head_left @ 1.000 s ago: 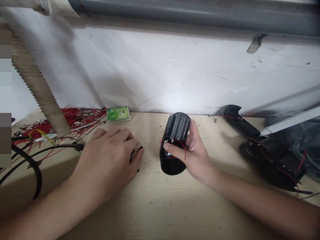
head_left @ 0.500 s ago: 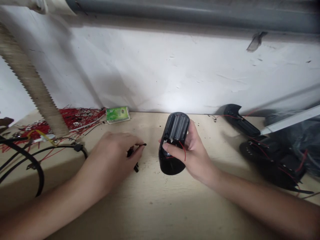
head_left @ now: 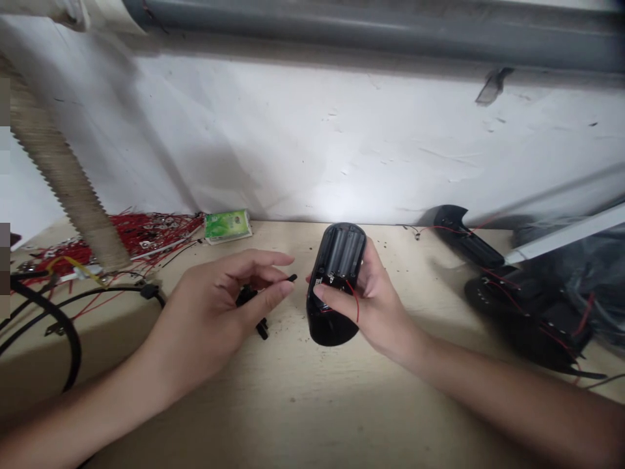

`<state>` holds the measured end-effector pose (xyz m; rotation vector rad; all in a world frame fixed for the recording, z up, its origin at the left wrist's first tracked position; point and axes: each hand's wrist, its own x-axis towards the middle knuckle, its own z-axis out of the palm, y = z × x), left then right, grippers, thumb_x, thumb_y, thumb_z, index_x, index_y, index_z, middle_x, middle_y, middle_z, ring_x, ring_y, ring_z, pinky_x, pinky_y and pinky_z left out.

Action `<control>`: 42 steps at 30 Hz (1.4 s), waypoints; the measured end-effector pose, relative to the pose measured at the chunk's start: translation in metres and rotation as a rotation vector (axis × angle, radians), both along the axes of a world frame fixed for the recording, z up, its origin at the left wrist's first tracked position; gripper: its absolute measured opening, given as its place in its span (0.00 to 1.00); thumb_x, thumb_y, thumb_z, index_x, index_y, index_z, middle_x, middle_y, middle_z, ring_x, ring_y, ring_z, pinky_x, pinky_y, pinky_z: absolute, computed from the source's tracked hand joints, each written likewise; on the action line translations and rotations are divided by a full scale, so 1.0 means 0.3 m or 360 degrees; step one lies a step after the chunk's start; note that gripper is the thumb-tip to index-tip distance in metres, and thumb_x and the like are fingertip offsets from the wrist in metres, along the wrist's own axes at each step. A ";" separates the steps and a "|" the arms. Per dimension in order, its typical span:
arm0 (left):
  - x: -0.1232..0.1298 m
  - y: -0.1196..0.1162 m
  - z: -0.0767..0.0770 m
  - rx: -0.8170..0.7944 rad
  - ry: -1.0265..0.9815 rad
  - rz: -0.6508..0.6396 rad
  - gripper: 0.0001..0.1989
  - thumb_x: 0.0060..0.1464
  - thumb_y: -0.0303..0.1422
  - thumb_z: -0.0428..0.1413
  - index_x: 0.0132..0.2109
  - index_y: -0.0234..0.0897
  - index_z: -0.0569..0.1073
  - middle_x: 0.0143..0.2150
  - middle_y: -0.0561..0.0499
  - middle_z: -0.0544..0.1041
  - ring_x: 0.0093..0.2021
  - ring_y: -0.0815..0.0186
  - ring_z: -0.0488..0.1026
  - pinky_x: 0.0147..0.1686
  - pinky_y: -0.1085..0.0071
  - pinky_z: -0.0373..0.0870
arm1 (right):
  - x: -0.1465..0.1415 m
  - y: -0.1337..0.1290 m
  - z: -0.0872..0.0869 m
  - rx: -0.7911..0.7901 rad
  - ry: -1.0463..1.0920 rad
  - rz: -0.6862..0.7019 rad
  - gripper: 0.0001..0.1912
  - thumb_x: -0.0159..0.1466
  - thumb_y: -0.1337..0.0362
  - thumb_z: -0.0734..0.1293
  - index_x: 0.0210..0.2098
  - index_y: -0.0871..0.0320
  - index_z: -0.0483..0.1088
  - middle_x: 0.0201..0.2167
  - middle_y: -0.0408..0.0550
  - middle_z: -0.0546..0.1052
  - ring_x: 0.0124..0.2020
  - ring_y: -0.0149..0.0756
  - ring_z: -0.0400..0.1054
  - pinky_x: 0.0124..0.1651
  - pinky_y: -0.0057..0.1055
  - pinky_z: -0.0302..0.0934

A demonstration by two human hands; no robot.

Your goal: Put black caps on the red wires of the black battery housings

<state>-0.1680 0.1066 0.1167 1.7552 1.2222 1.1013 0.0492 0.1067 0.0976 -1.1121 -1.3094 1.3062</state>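
Note:
My right hand (head_left: 375, 293) grips a black plastic housing (head_left: 332, 329) with open battery slots facing up. Its thumb presses on the lower inside, beside a short red wire (head_left: 356, 305) that sticks out. Left of the housing, my left hand (head_left: 234, 299) pinches a small black part (head_left: 291, 278) between thumb and fingers, its tip pointing at the housing but apart from it. Several more small black pieces (head_left: 262, 327) show beneath the left hand, partly hidden by it; whether they lie on the table or in the palm I cannot tell.
A heap of red wires with metal contacts (head_left: 146, 238) lies at the back left beside a green packet (head_left: 227, 225). Black cable (head_left: 73, 339) loops at the left. More black housings (head_left: 527, 319) with red wires lie at the right, near a white bar (head_left: 571, 231) and a dark plastic bag (head_left: 605, 273).
My left hand has turned and its fingers have spread somewhat, showing the pinched black part more clearly and nearer the housing. The right hand keeps its hold, almost unmoved.

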 end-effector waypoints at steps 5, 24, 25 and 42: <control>-0.010 -0.017 -0.024 0.0002 -0.0092 -0.0011 0.09 0.60 0.33 0.67 0.48 0.47 0.87 0.45 0.53 0.89 0.41 0.65 0.84 0.41 0.72 0.79 | 0.003 -0.002 0.000 0.0024 0.0006 0.0019 0.29 0.61 0.62 0.79 0.56 0.47 0.63 0.44 0.45 0.76 0.45 0.44 0.75 0.49 0.48 0.72; 0.009 -0.014 -0.005 -0.0355 -0.0220 -0.0105 0.09 0.59 0.36 0.67 0.47 0.50 0.88 0.38 0.56 0.88 0.33 0.70 0.79 0.32 0.79 0.72 | 0.002 -0.007 0.005 -0.0048 0.0095 0.0064 0.29 0.61 0.64 0.79 0.55 0.46 0.64 0.43 0.44 0.77 0.41 0.40 0.73 0.45 0.43 0.72; 0.008 -0.014 -0.004 -0.0349 -0.0203 -0.0096 0.10 0.60 0.36 0.66 0.47 0.49 0.88 0.37 0.56 0.87 0.33 0.70 0.78 0.32 0.79 0.72 | 0.003 -0.006 0.004 -0.0053 0.0095 0.0063 0.29 0.61 0.64 0.79 0.55 0.46 0.64 0.44 0.44 0.77 0.41 0.40 0.73 0.45 0.43 0.72; 0.011 -0.022 -0.016 -0.0457 -0.0278 -0.0084 0.12 0.61 0.35 0.63 0.50 0.38 0.84 0.39 0.52 0.87 0.37 0.69 0.81 0.36 0.78 0.74 | 0.006 -0.007 -0.008 -0.0062 0.0192 0.0079 0.31 0.61 0.66 0.80 0.58 0.46 0.65 0.43 0.43 0.76 0.45 0.42 0.75 0.44 0.41 0.69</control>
